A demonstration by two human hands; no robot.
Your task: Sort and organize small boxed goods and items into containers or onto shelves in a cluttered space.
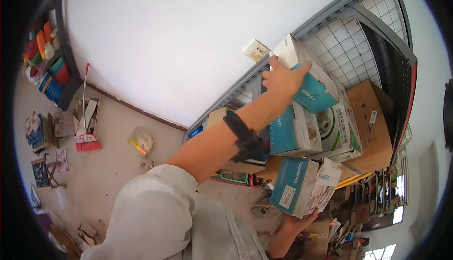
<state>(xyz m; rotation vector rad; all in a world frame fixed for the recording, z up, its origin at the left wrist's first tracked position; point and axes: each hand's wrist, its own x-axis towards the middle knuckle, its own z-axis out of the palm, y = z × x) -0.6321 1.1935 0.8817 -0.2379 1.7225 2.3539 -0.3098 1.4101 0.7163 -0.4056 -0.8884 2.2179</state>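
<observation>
Left of the upper teal-and-white box (317, 88), I have open room before the white wall (165, 38). Wire mesh (344, 43) stops me at its upper right. Below it, a second teal box (288, 130) blocks me; at its lower right, a brown carton (367, 128).
</observation>
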